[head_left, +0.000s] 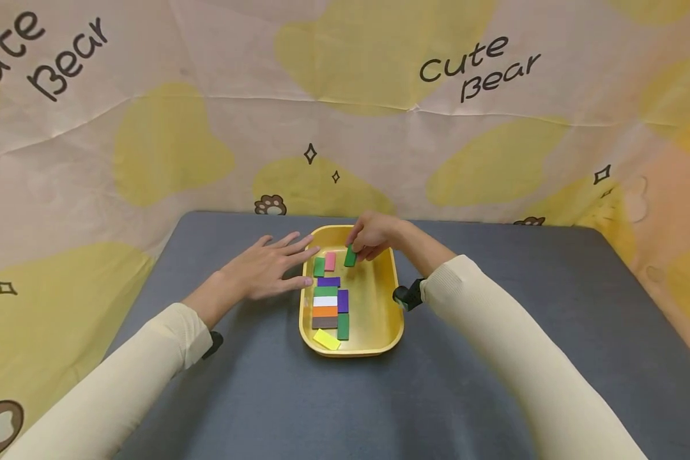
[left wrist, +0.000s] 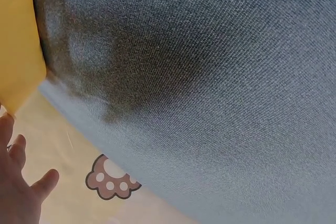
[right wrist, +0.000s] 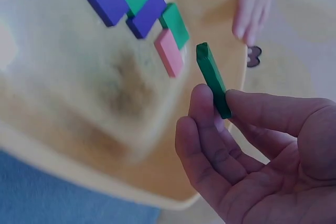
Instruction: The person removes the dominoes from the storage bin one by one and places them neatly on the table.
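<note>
Where the cream left sleeve (head_left: 109,383) is ending, I am seeing the left hand (head_left: 267,268) reaching to the left side of the yellow tray (head_left: 374,306), which is standing on the grey-blue table (head_left: 253,383). Its grip is spreading wide, fingers apart and holding nothing; from here I cannot tell which fingertips are touching the rim.

Inside the tray, along its left side, a yellow block (head_left: 326,339) is lying askew at the near end. Past it, a dark block (head_left: 324,322), an orange block (head_left: 325,312), a white block (head_left: 325,301) and a flat green block (head_left: 325,291) are lying edge to edge, a purple block (head_left: 328,282) just beyond. Farther off, a small green block (head_left: 319,267) and a pink block (head_left: 330,261) are resting side by side. Bordering the row's right edge, an upright-set purple block (head_left: 343,301) and a near green block (head_left: 343,326) are sitting end to end.

To the right of the pink one, the held green block (right wrist: 210,74) is slanting over the tray's far half. My right hand (head_left: 374,236) is pinching it, the grip narrowed to the block's thickness between thumb and fingertips. Rightmost, the right sleeve (head_left: 512,332) is stretching above the table.
</note>
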`<action>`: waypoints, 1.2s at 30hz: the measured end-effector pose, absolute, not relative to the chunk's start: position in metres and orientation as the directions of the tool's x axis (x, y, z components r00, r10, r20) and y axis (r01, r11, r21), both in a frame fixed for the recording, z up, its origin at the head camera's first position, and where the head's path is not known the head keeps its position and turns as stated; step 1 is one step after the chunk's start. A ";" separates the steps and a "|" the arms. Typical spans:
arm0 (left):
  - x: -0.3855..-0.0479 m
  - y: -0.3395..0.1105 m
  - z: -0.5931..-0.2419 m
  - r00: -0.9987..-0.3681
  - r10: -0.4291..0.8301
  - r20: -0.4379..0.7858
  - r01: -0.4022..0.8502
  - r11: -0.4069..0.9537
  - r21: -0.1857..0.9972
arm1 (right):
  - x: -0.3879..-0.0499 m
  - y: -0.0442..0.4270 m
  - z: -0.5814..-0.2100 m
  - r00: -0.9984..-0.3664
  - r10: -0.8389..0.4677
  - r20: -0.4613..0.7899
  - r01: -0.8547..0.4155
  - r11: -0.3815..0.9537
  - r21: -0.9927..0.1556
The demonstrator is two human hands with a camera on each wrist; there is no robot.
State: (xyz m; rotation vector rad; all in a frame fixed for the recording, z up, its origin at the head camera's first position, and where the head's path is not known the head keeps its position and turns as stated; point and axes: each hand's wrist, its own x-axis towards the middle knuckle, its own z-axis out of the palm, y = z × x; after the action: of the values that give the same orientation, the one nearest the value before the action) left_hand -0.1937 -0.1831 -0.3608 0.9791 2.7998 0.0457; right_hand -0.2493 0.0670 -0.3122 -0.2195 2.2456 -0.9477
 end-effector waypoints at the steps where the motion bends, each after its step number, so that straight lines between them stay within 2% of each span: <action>1: -0.194 -0.183 -0.361 -0.769 0.620 -0.157 0.614 0.784 0.088 | -0.250 0.070 -0.311 -0.752 -0.398 -0.525 0.102 0.717 -0.690; 15: -0.192 -0.184 -0.361 -0.772 0.615 -0.163 0.610 0.788 0.085 | -0.260 0.113 -0.294 -0.770 -0.387 -0.507 0.169 0.642 -0.748; 21: -0.192 -0.183 -0.360 -0.771 0.617 -0.161 0.611 0.787 0.085 | -0.268 0.146 -0.298 -0.795 -0.356 -0.492 0.210 0.599 -0.773; 36: -0.193 -0.183 -0.358 -0.768 0.615 -0.177 0.611 0.787 0.087 | -0.263 0.205 -0.325 -0.819 -0.290 -0.495 0.222 0.635 -0.740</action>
State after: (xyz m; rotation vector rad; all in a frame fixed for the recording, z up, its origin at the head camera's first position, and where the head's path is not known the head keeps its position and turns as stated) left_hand -0.1932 -0.1830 -0.3585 0.9649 2.7821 0.0359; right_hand -0.2630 0.2049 -0.3246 -0.0530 2.2646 -1.1323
